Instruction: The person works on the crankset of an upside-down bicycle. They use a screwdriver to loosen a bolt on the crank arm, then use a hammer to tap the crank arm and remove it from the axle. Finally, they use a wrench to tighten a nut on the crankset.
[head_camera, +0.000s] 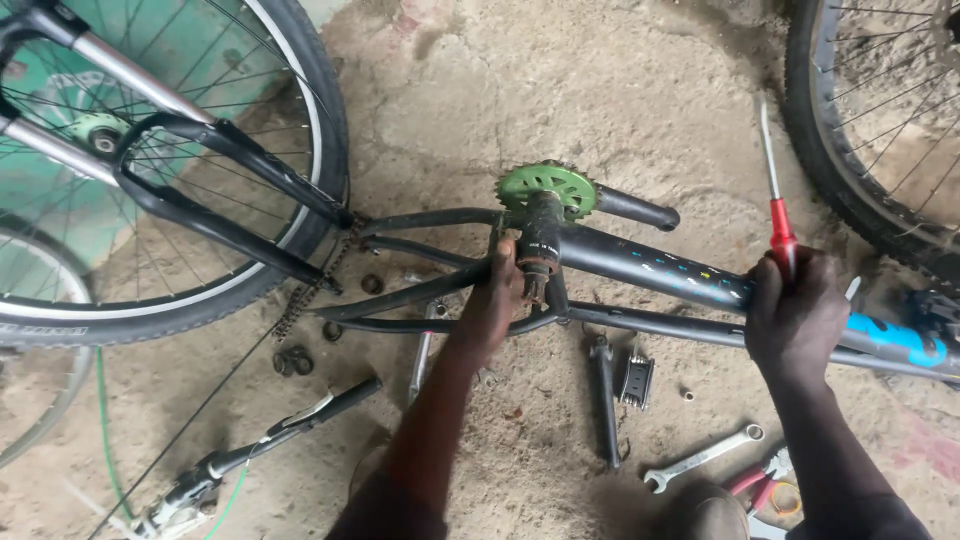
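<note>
Head view looks down on a dirt floor (560, 80) where a black bicycle frame (650, 272) lies on its side. At far left two wheels overlap: one with a black tyre (300, 150) that sits in the frame's rear stays, and part of a second wheel (40, 330) below it. Near them a loose chain (310, 290) trails over the ground, with several small round metal parts (293, 360) scattered beside it, and a handlebar piece (280, 432) lies lower down.

At the middle, one green chainring (547, 188) with its black crank arm (635, 208) sits at the frame's bottom bracket. The left hand (492, 305) is just beside and below it, fingers curled closed around the frame's lower stay, touching the bracket shell.

On the ground between the arms lie one black crank arm (606, 400), one folding tool (636, 380) and one silver spanner (700, 458); red-handled pliers (755, 480) lie partly hidden by the right forearm.

The right hand (795, 310) is clenched shut on the frame's main tube, well apart from the left, and also grips one red-handled screwdriver (780, 225), whose shaft points up from the fist. A third wheel (870, 110) fills the upper right corner.
</note>
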